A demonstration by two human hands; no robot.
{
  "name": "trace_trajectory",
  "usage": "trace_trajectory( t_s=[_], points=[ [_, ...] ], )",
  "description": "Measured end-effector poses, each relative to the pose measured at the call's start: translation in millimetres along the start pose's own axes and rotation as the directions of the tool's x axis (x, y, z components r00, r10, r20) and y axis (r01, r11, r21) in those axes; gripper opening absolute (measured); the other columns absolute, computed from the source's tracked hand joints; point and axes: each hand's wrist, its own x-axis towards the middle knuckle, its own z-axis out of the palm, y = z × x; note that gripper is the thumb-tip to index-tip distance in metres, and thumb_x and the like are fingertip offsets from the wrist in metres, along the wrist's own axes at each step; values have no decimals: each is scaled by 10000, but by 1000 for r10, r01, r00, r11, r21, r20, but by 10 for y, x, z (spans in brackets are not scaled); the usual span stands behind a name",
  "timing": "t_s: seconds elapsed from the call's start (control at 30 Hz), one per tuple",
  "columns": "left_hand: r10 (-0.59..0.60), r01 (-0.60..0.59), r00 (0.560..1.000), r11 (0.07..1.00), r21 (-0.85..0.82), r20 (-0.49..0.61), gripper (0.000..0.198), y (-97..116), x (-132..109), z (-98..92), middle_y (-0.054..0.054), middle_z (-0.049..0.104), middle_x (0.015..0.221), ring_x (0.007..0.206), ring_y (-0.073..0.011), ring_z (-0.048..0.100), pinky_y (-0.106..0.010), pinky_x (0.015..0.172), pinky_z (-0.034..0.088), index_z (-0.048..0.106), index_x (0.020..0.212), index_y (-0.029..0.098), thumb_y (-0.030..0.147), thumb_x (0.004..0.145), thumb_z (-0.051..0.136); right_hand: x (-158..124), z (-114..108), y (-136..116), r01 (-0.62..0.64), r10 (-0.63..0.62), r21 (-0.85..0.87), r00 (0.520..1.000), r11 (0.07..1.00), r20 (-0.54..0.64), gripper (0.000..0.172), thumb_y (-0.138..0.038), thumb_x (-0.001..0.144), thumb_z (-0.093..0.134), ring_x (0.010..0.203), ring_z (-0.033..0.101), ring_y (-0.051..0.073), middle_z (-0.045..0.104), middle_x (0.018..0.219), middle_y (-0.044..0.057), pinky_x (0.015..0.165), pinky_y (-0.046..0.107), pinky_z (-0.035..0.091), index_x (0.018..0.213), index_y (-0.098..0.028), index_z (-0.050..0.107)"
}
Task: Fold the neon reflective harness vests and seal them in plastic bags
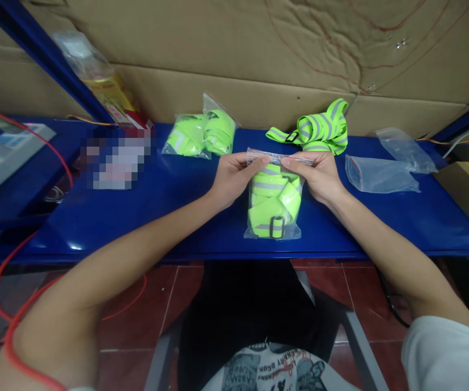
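Observation:
A clear zip bag (253,231) hangs upright between my hands, over the front part of the blue table. Inside it lies a folded neon yellow-green reflective strap (267,203) with grey stripes and a black buckle. My left hand (234,175) pinches the left part of the bag's top edge. At the right part of that edge, my right hand (319,174) pinches too, its thumb near the middle. Behind my right hand rests a loose bundle of the same reflective strap (319,130). Fingers behind the bag are partly hidden.
Two bagged straps (202,133) lie at the back left. Flat clear bags (385,174) are on the right, near a cardboard box (468,190). A bottle (100,81) stands back left on the blue table (169,217). A red hose (10,320) loops at the left.

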Motion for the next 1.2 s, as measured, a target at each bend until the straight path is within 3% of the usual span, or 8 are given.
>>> trace_trajectory(
  t_s=[0.3, 0.7, 1.0, 1.2],
  points=[
    [50, -50, 998, 999, 1, 27, 319, -2, 1, -10, -44, 872, 959, 836, -158, 779, -284, 806, 634, 906, 909, 243, 520, 775, 989, -35, 68, -42, -13, 11, -47, 999, 999, -48, 318, -491, 677, 1011, 766, 769, 198, 848, 838, 41, 763, 359, 645, 801, -235, 869],
    [52, -52, 999, 998, 19, 4, 325, -9, -30, 34, -38, 860, 891, 755, -141, 755, -266, 726, 617, 907, 914, 239, 537, 801, 969, -63, 77, -71, 27, -29, -81, 999, 996, -30, 339, -517, 655, 1027, 696, 713, 165, 837, 808, 30, 681, 324, 598, 784, -244, 873],
    [173, -171, 985, 977, 127, -5, 357, 27, -14, -16, -49, 853, 874, 746, -158, 757, -276, 696, 613, 890, 859, 215, 565, 816, 950, -64, 98, -59, -123, 122, 48, 992, 991, 14, 356, -470, 583, 1073, 733, 741, 161, 854, 846, 24, 770, 327, 630, 798, -256, 887],
    [118, -118, 993, 989, 94, 8, 374, 10, -9, 11, -43, 857, 892, 762, -154, 757, -278, 712, 618, 893, 873, 228, 591, 803, 950, -70, 88, -48, -99, 99, 14, 995, 995, -22, 392, -506, 577, 1067, 710, 729, 168, 845, 832, 27, 709, 329, 620, 806, -249, 880]
  ],
)
